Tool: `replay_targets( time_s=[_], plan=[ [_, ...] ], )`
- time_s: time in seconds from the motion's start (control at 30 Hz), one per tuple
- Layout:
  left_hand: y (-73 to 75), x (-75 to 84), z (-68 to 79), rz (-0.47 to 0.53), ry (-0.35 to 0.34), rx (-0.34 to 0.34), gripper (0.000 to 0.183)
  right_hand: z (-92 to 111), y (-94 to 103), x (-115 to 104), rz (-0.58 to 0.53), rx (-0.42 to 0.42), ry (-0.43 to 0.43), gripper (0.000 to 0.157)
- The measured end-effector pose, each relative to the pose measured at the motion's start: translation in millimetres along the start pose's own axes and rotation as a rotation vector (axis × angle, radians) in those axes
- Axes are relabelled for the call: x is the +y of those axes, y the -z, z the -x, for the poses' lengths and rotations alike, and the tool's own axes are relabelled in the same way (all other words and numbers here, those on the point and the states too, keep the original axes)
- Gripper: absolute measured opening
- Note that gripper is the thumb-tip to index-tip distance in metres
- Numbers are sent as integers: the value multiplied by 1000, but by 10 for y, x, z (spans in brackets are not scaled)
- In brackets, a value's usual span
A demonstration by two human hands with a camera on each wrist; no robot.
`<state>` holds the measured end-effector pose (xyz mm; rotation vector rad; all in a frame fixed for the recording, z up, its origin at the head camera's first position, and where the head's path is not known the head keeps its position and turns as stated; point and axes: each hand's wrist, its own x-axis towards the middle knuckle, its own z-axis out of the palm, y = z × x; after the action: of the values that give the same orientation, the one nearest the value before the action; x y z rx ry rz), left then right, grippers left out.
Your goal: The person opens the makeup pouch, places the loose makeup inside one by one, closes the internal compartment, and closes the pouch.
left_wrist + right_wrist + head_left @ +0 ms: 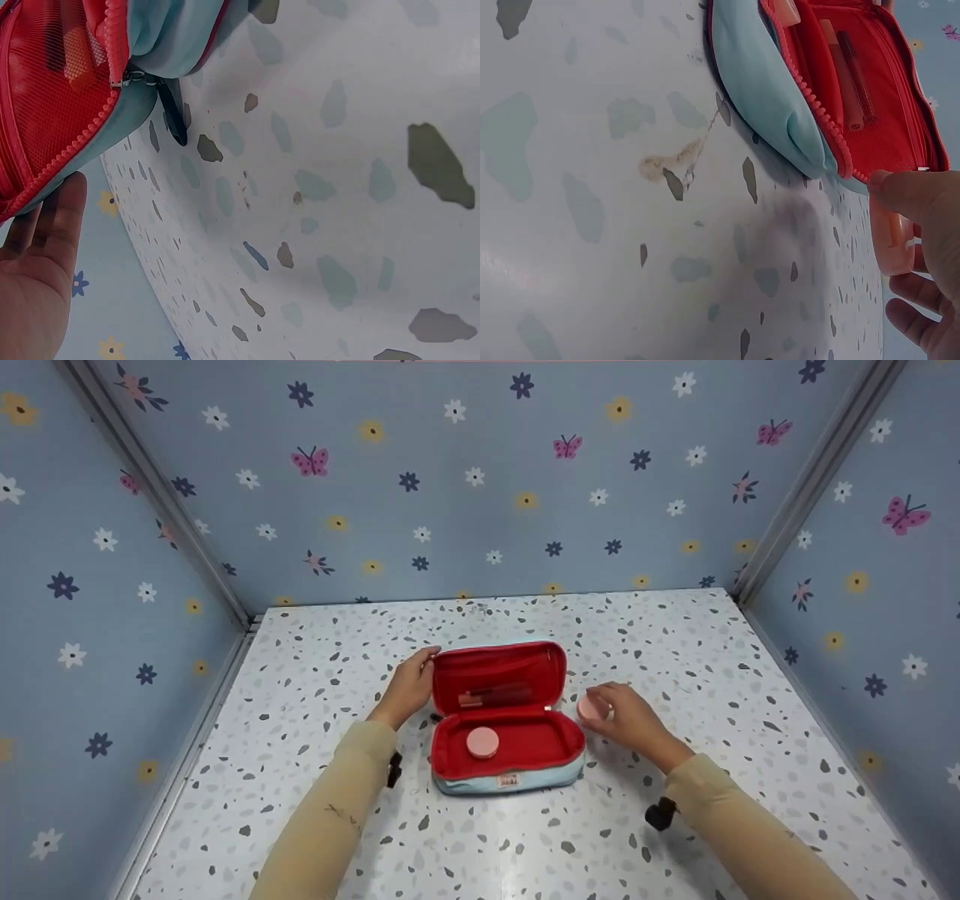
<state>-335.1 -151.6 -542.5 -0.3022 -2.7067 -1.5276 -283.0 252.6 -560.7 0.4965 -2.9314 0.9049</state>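
A light blue zip pouch with a red lining (540, 742) lies unzipped, its lid (457, 667) raised at the back. Straight fingers of my left hand (409, 686) touch the lid's left edge; in the left wrist view the left hand (37, 277) has them against its outer side. My right hand (630, 716) pinches a small round pink container (592, 708) just right of the pouch. The right wrist view shows that pink container (889, 240) between thumb and fingers, above the tabletop. Another round pink container (482, 742) sits inside the pouch's left part.
Slim pink tubes (495, 694) are in the lid's mesh pocket. A dark zipper pull (172, 112) hangs at the pouch's side. The speckled white tabletop (315, 637) extends around the pouch, with flower-patterned blue panels (465, 510) at the back and sides.
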Motion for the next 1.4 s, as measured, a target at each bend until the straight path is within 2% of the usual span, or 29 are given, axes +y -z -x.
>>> replay_targets(
  time_s=[0.4, 0.53, 0.77, 1.13, 1.4],
  plan=[
    [-8, -4, -9, 9, 3, -1, 43, -17, -85, -214, -27, -54, 0, 54],
    [-3, 5, -4, 5, 7, -4, 43, -38, -126, -279, -30, -53, 30, 53],
    [8, 19, 13, 7, -7, -4, 43, -56, -175, -410, -13, -40, 129, 55],
    [7, 21, 4, -3, -30, 11, 42, -103, -236, -599, -15, -97, 134, 58],
    [3, 14, 3, -4, -20, 4, 42, -148, -318, -683, 15, -98, 211, 56]
  ],
)
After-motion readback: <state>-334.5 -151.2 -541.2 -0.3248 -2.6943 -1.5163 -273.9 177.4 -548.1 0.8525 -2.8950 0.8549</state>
